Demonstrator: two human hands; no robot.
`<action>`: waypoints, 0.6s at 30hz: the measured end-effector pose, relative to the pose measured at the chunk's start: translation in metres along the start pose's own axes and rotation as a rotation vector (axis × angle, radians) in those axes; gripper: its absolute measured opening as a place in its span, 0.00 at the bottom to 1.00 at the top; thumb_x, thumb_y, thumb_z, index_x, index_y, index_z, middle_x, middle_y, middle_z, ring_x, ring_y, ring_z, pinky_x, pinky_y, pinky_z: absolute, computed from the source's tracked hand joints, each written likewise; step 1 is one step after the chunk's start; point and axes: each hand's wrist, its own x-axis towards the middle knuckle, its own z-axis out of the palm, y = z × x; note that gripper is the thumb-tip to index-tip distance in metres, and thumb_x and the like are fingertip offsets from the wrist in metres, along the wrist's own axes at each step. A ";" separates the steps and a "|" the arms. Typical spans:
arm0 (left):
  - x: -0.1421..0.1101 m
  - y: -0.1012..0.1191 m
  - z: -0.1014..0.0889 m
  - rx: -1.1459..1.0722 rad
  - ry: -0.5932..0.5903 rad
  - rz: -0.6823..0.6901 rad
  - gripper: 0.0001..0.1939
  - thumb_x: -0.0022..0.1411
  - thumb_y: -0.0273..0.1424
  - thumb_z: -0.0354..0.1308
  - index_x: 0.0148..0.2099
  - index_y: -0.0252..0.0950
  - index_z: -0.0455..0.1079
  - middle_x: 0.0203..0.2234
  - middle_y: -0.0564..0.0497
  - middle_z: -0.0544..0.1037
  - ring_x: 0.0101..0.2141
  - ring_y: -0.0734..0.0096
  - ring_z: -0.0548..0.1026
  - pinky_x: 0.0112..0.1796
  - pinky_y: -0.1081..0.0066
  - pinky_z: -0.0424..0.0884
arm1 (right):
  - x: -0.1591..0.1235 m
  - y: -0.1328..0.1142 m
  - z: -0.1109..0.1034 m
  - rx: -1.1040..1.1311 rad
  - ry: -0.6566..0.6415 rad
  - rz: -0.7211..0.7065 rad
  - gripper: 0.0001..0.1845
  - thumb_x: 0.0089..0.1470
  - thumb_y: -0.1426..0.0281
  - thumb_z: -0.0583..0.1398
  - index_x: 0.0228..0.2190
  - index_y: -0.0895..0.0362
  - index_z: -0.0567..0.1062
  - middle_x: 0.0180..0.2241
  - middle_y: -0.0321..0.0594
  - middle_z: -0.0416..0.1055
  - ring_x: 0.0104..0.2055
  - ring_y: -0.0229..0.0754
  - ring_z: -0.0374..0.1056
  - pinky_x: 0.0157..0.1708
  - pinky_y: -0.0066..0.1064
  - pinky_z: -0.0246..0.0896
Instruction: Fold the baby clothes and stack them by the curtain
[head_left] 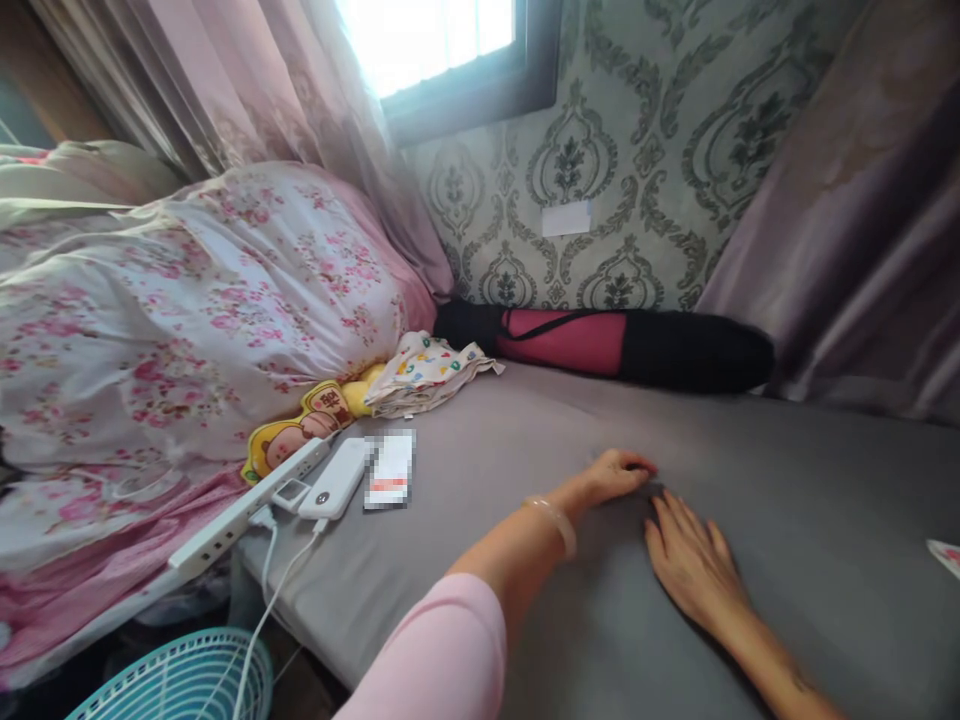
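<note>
A grey bed sheet (480,490) covers the flat bed surface under both hands. My left hand (619,475) rests on the sheet, its fingers bent and close together, pointing right; whatever lies under the fingertips is hidden. A pale bangle (553,522) circles that wrist, below a pink sleeve (442,650). Just to the right and nearer to me, my right hand (691,560) lies palm down on the sheet with its fingers stretched out. The two hands are close together, the right fingertips near the left ones.
At left are a white power strip (251,505), a white power bank (335,480) with a cable, and a blurred white packet (390,470). Folded patterned cloth (431,375) lies behind them. A black and red long bag (562,342) lines the wall. A blue basket (187,680) stands below.
</note>
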 end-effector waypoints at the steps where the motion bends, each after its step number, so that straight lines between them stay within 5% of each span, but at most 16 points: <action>1: -0.002 -0.005 -0.007 -0.017 0.030 -0.019 0.16 0.67 0.37 0.53 0.53 0.37 0.67 0.50 0.45 0.71 0.45 0.64 0.72 0.45 0.59 0.72 | -0.001 -0.001 -0.002 -0.015 0.007 -0.010 0.33 0.59 0.62 0.38 0.57 0.62 0.66 0.61 0.53 0.60 0.63 0.53 0.55 0.62 0.52 0.44; 6: -0.030 -0.054 -0.076 -0.050 0.257 -0.178 0.19 0.65 0.37 0.56 0.54 0.34 0.66 0.49 0.44 0.71 0.45 0.63 0.73 0.44 0.57 0.73 | -0.003 -0.001 -0.006 -0.051 0.020 -0.029 0.35 0.60 0.62 0.36 0.55 0.66 0.69 0.59 0.54 0.62 0.62 0.54 0.57 0.60 0.52 0.46; 9: -0.064 -0.089 -0.142 -0.009 0.474 -0.317 0.12 0.61 0.27 0.54 0.46 0.30 0.73 0.37 0.44 0.78 0.38 0.66 0.75 0.43 0.64 0.72 | -0.003 -0.001 -0.005 -0.036 0.042 -0.051 0.34 0.61 0.62 0.36 0.55 0.68 0.69 0.59 0.55 0.62 0.62 0.55 0.57 0.60 0.53 0.46; 14: -0.139 -0.131 -0.247 0.170 0.896 -0.558 0.15 0.52 0.24 0.54 0.42 0.30 0.75 0.37 0.44 0.79 0.44 0.59 0.74 0.49 0.62 0.67 | -0.004 -0.001 -0.004 -0.012 0.074 -0.074 0.34 0.61 0.63 0.37 0.54 0.69 0.69 0.59 0.57 0.62 0.61 0.57 0.57 0.59 0.55 0.46; 18: -0.184 -0.151 -0.290 0.257 1.066 -0.718 0.19 0.47 0.23 0.54 0.43 0.27 0.74 0.38 0.41 0.79 0.44 0.55 0.74 0.48 0.63 0.66 | -0.003 -0.002 -0.006 -0.005 0.085 -0.082 0.34 0.61 0.63 0.37 0.53 0.70 0.69 0.58 0.58 0.63 0.60 0.58 0.58 0.58 0.55 0.47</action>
